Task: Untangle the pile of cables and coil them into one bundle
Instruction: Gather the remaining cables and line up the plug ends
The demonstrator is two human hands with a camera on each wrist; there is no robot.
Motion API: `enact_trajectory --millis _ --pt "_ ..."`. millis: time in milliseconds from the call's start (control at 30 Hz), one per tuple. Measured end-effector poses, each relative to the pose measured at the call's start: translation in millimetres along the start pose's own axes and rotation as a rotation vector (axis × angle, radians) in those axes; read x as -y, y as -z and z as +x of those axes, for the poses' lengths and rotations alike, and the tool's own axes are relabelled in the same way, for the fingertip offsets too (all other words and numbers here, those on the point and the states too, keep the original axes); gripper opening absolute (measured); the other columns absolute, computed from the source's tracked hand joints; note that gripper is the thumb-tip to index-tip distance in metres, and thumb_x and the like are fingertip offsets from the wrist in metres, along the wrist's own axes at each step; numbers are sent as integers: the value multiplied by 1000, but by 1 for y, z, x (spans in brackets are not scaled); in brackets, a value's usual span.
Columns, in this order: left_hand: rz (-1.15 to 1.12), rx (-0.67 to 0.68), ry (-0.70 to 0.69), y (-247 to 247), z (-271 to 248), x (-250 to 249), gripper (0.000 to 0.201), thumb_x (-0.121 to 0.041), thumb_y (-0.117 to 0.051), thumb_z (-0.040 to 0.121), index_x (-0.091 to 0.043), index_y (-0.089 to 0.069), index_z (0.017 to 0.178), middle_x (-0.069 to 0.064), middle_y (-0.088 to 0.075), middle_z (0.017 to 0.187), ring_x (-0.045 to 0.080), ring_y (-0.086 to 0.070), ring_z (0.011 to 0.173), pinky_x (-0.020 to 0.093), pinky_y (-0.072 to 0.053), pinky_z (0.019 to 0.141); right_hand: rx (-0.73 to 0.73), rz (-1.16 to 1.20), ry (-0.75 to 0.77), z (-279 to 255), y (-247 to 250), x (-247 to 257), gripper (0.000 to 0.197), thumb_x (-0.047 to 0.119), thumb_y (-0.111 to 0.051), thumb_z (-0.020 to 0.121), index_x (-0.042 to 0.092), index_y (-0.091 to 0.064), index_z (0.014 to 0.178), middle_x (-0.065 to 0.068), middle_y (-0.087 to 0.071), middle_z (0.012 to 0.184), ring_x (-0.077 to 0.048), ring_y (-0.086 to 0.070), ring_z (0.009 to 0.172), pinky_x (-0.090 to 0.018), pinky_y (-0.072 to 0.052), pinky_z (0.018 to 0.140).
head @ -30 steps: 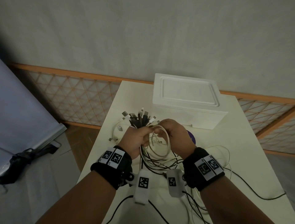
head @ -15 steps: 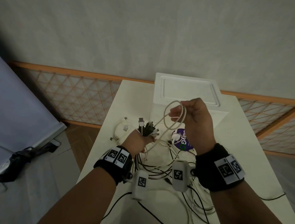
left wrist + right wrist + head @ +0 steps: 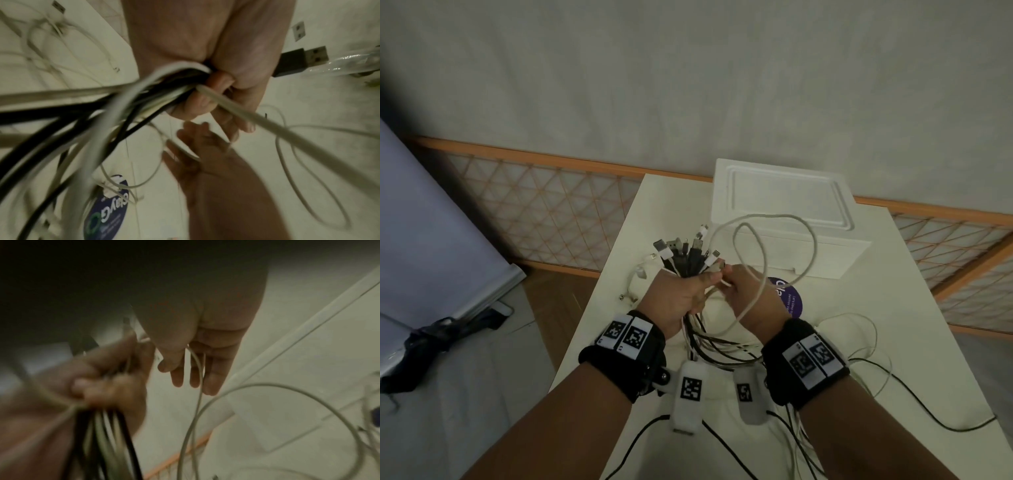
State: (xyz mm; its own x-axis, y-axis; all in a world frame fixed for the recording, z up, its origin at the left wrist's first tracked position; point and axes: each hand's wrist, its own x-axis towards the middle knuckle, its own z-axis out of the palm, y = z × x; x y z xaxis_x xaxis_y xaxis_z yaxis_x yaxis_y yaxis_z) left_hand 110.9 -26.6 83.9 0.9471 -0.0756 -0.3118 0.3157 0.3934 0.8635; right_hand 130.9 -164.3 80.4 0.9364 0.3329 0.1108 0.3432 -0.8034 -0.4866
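- The bundle of cables (image 3: pixel 686 260) is a thick sheaf of smooth round cords, black and off-white mixed, at the centre of the head view above the cream worktop (image 3: pixel 914 308). Its plug ends fan upward, flat metal USB tips and small moulded connectors; too many overlap for a sure count.
- The left hand (image 3: pixel 674 301) makes a fist round the sheaf, its grip clamped on the bundle of cables, knuckles up, wrist raised. In the left wrist view the fingers (image 3: pixel 201 104) curl tight over the cords, and one black USB plug (image 3: pixel 296 61) sticks out at the right.
- One loose white cable (image 3: pixel 784 219) arcs in two open loops over the upper centre of the frame, in front of the box.
- The right hand (image 3: pixel 753 294) sits just right of the left, touching it. Thumb and forefinger pinch the white cable; in the right wrist view the other fingers (image 3: pixel 213 378) hang nearly straight, with the cord running down between them.
- Below the fist the cords trail slack onto the worktop, toward the lower edge.
- One white box (image 3: pixel 784 219) of matte foam, rectangular with a recessed lid, stands at the back.
- One round purple sticker (image 3: pixel 791 298) lies flat beside the right wrist.
- Both wrists wear black bands (image 3: pixel 626 353) with square printed markers.
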Motion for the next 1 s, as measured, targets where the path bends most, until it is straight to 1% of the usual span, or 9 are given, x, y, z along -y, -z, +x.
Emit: enact_trajectory --millis 100,233,400,500,600,700,800,867,1000 --pt "17 -71 1 13 9 8 27 -17 -82 69 -3 -64 84 0 -49 55 9 -34 41 19 -25 42 -41 407 -63 0 21 12 23 -6 -51 89 9 -67 95 -1 -68 87 -17 -66 75 -31 -54 64" --pt "219 -102 42 23 18 19 28 -16 -84 68 -2 -63 78 6 -60 61 10 -38 39 21 -31 41 -260 973 -194 -1 52 36 22 1 -42 97 5 -58 83 -8 -63 71 -13 -65 60 -26 -55 57" --pt "537 -233 86 38 22 47 39 -28 -81 72 -5 -66 100 11 -68 91 15 -58 64 25 -48 57 -523 1040 -40 -6 94 24 24 21 -41 101 16 -58 85 -11 -52 66 -20 -58 63 -37 -57 70" --pt "245 -356 147 55 24 48 22 -21 -70 86 -6 -65 71 19 -61 71 14 -41 41 21 -32 39 -650 429 -100 -15 115 -16 17 24 -50 96 19 -61 84 -1 -55 76 -13 -49 66 -26 -41 66" --pt "128 -460 140 67 18 42 27 -26 -63 92 -11 -56 71 2 -45 53 12 -34 39 22 -28 41 -510 -77 -372 -45 125 -87 11 22 -69 83 17 -63 90 -1 -62 88 -19 -56 77 -26 -41 69" --pt "36 -513 113 79 13 39 31 -29 -64 91 -15 -50 68 -5 -37 43 11 -29 38 26 -27 46 -227 -414 -684 -86 118 -144 36 10 -69 70 17 -61 105 -17 -59 102 -35 -58 91 -44 -51 80" --pt "-20 -546 113 82 6 36 35 -34 -66 89 -15 -49 66 -7 -37 40 11 -30 35 28 -30 48 252 -638 -886 -113 115 -156 61 23 -64 70 21 -48 128 -15 -45 128 -36 -45 119 -50 -40 100" --pt "-33 -530 87 73 0 33 39 -36 -64 90 -14 -46 63 -6 -37 40 10 -32 33 28 -32 50 345 -583 -756 -114 114 -138 78 28 -66 68 21 -36 140 -11 -30 146 -34 -32 132 -48 -29 110" --pt "-19 -404 56 40 -19 26 52 -45 -59 91 -16 -47 49 -1 -43 43 14 -42 40 31 -41 58 25 -29 -183 -96 85 -43 92 45 -61 62 8 -35 143 -13 -28 150 -31 -25 138 -28 -17 109"
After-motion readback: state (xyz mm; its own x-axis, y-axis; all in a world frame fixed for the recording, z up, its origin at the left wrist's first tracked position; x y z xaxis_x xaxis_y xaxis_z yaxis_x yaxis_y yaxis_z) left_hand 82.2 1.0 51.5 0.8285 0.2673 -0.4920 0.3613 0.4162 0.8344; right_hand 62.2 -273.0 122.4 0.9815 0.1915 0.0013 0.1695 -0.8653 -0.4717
